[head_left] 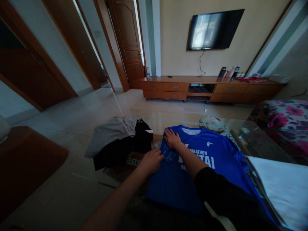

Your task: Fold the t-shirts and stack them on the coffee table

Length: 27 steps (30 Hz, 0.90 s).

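Observation:
A blue T-shirt [223,150] with white lettering lies front side up on the glass table, its collar away from me. My left hand [153,160] is at the shirt's left edge, with its fingers closed on the fabric there. Just beyond it, my right hand [172,138] rests palm down near the left shoulder, fingers stretched out over the cloth. Between the two hands, the sleeve area looks folded in over the shirt and shows a patterned patch. My right forearm hides part of the lettering.
Grey and black clothes [117,134] are heaped on the table's left part. White folded cloth [281,186] lies at the right, and a small glass jar [244,131] stands on the glass table [262,141]. Beyond are a flowered sofa [286,118] and a long wooden cabinet [175,86].

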Tool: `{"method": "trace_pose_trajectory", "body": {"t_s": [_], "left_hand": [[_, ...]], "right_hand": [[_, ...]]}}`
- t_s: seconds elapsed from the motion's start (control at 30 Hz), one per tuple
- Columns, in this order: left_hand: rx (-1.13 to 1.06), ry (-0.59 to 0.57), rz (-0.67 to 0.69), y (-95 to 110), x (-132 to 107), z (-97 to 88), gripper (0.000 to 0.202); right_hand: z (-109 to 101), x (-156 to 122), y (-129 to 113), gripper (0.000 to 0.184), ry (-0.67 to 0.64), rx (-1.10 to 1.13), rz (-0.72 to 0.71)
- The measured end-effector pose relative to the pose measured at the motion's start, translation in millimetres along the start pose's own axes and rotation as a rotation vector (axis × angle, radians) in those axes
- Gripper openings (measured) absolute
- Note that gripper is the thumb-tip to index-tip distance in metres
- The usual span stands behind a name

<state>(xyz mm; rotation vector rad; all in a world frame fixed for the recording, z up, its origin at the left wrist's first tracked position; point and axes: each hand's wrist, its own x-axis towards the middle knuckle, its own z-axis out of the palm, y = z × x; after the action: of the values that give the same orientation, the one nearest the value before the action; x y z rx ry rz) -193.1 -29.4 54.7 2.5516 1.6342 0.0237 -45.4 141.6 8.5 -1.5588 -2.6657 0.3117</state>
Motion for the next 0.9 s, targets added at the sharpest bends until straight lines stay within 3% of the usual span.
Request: {"method": "trace_pose_trajectory", "body": {"t_s": [0.13, 0.23, 0.33, 0.43, 0.5, 0.63, 0.7, 0.8, 0.9], "left_hand": [[0.029, 0.042, -0.056, 7, 6, 2.4, 0.018], [0.029, 0.141, -0.098, 15, 11, 1.6, 0.021], [-0.014, 0.238, -0.114, 20, 18, 6.1, 0.030], [-0.061, 0.307, -0.125, 21, 26, 23.2, 0.038], [-0.069, 0.335, -0.120, 21, 33, 38.9, 0.044], [-0.075, 0.342, -0.106, 21, 47, 62.9, 0.054], [-0.081, 0.319, -0.127, 21, 53, 68.6, 0.057], [-0.076, 0.254, -0.146, 21, 59, 72.6, 0.062], [-0.059, 0.205, -0.157, 20, 63, 74.7, 0.065]], "right_hand": [[-19, -15, 9, 0.058, 0.073, 0.032, -0.016], [-43, -37, 41, 0.054, 0.200, 0.046, 0.003], [-72, -67, 98, 0.047, 0.275, 0.060, 0.185], [-97, -110, 170, 0.042, 0.262, 0.067, 0.548], [-105, -145, 217, 0.043, 0.254, 0.057, 0.698], [-97, -206, 289, 0.046, 0.215, 0.016, 0.992], [-86, -223, 310, 0.050, 0.141, 0.014, 1.028], [-72, -232, 322, 0.054, 0.095, 0.005, 0.999], [-67, -229, 319, 0.050, 0.122, 0.008, 0.947]]}}
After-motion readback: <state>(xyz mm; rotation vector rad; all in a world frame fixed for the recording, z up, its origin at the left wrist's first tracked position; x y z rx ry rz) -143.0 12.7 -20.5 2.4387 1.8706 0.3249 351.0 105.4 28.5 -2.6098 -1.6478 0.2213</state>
